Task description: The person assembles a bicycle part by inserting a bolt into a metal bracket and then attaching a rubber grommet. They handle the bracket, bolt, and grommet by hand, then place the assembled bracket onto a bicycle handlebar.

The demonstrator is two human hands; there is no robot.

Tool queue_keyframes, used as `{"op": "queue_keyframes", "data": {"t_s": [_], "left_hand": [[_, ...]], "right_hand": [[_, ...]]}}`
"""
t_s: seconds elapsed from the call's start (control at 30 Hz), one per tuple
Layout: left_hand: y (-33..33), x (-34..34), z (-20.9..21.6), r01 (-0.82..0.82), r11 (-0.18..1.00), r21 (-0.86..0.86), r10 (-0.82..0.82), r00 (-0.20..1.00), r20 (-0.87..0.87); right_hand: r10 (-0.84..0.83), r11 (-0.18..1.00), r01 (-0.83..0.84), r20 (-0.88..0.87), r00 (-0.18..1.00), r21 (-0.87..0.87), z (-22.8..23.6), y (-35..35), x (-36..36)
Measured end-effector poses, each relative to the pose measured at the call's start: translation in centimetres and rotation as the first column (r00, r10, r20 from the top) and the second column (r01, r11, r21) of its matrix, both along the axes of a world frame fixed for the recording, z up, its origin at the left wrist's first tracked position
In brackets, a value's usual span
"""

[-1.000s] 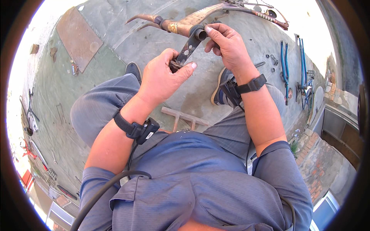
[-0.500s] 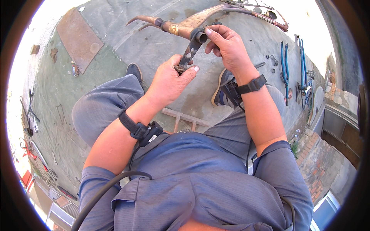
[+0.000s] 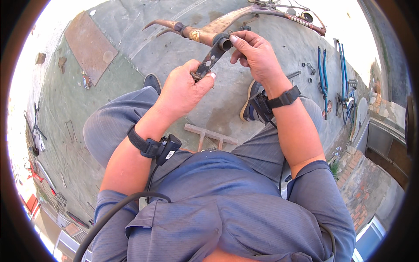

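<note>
My left hand (image 3: 181, 87) is closed around the lower end of a dark flat metal bar (image 3: 207, 64) with pale round marks along it. The bar slants up to a short dark tube (image 3: 224, 44) with an open round mouth, at the end of a worn tan-brown bicycle frame (image 3: 220, 25). At the rim of that tube my right hand (image 3: 253, 50) pinches with thumb and forefinger. Whatever lies between those fingertips is too small or hidden to make out. The other fingers of this hand are curled.
A low wooden stand (image 3: 209, 134) lies between my feet. Right of me are blue bicycle forks (image 3: 323, 78) and small loose metal rings (image 3: 309, 80). A rusty sheet (image 3: 89, 48) lies at the far left, with a small tube (image 3: 85, 81) by its near corner.
My left hand has shifted a little left and down with the bar's lower end. The tube and my right hand have moved slightly left, still together.
</note>
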State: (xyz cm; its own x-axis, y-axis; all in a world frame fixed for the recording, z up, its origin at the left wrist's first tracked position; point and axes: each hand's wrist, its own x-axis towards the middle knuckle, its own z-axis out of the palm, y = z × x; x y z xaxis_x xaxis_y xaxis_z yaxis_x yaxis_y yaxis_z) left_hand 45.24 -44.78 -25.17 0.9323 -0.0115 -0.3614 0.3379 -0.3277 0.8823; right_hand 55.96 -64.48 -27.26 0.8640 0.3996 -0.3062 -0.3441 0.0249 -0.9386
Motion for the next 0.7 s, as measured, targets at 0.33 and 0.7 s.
{"op": "queue_keyframes", "data": {"t_s": [0.33,0.7], "left_hand": [[1.8,0.6,0.7,0.016,0.998,0.062,-0.014,0.999,-0.033],[2.0,0.8,0.2,-0.017,0.999,0.043,0.018,1.000,-0.016]], "right_hand": [[0.014,1.000,-0.013,-0.054,0.998,0.023,-0.7,0.3,-0.3],[0.011,1.000,-0.011,-0.041,0.999,0.020,-0.7,0.4,-0.3]]}}
